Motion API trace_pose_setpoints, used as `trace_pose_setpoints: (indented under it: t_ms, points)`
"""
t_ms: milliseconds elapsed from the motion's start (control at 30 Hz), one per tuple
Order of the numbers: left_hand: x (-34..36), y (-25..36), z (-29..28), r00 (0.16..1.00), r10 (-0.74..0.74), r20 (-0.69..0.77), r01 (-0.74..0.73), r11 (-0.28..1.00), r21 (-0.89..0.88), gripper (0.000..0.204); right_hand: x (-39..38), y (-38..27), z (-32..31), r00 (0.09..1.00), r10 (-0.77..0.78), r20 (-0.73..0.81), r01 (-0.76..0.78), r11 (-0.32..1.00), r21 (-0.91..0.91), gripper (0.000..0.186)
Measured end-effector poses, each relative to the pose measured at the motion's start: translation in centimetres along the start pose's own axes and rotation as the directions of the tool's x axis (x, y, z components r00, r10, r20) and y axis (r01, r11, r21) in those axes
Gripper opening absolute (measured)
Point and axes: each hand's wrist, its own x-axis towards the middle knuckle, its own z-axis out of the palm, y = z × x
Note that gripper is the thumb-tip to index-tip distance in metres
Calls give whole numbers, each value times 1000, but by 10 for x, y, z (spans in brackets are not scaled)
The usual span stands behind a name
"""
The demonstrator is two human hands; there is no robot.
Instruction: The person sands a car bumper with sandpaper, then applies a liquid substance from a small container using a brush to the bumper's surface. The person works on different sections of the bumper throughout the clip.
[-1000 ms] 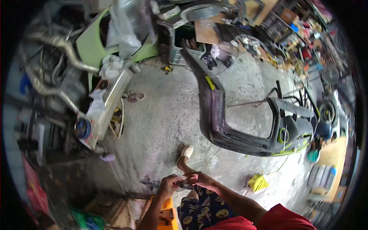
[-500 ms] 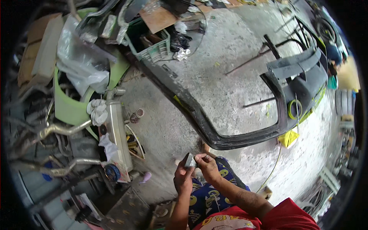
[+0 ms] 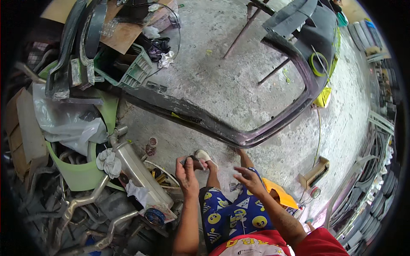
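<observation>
Stretched beneath and beyond the fingers, a rough, blotched grey concrete floor. On it, left of the left fingers, a small reddish can; well beyond them, a green crate and black bag; right of the right fingers, an open wooden box.

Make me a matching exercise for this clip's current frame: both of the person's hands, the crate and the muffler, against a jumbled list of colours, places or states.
Things
1. Left hand
2. Crate
3. Right hand
4. Muffler

Descriptions
A. Silvery, at the left of the picture
B. Fingers apart, with nothing visible in its grasp, above the patterned blue shorts
C. Holds a small dark piece
D. Pale green, toward the upper left of the picture

Pairs: 1-C, 2-D, 3-B, 4-A
</observation>
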Motion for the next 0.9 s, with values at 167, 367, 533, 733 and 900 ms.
trace_pose_setpoints:
  t_ms: [167, 367, 533, 733, 900]
  points:
    - [26, 17, -8, 970, 13, 244, -52, 987, 152, 23, -64, 140, -22, 928, 145, -344, -359, 596, -718, 67]
    - [39, 0, 1, 896, 105, 431, -100, 994, -33, 34, -67, 154, -29, 972, 188, 145, -73, 818, -570, 63]
    - [39, 15, 34, 916, 310, 256, -362, 912, 193, 26, -41, 24, -28, 956, -274, -106, 215, 899, -381, 30]
    - [40, 21, 54, 931, 348, 108, -358, 929, 97, 24, 9, -160, -81, 605, -796, -9, 679, 522, -516, 30]
    - [40, 14, 68, 922, 386, 22, -386, 922, 23, 22, 45, -217, -85, 543, -790, 286, 735, 283, -616, 50]
